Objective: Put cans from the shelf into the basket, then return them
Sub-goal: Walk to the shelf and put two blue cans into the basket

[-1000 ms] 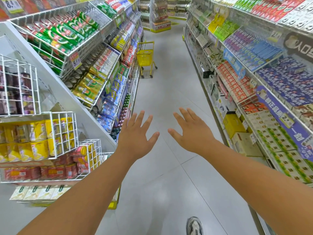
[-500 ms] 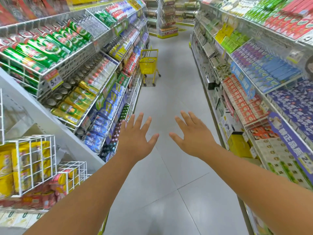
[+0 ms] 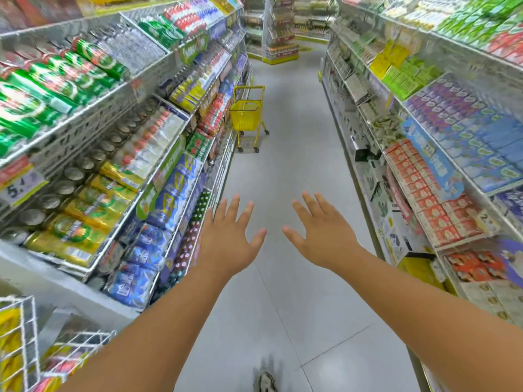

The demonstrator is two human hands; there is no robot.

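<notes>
Looking down the aisle, I had left hand and right hand both spread, empty, apart over bare floor. Yellow basket stood far ahead beside the left shelf edge holding cans.

Yellow basket cart nearer than before, white wire racks now at frame's edge.

I am looking down a shop aisle: tiered shelves of cans and boxed goods line both sides of the grey tiled floor, price tags hang on shelf edges, and a yellow basket trolley stands ahead.
</notes>
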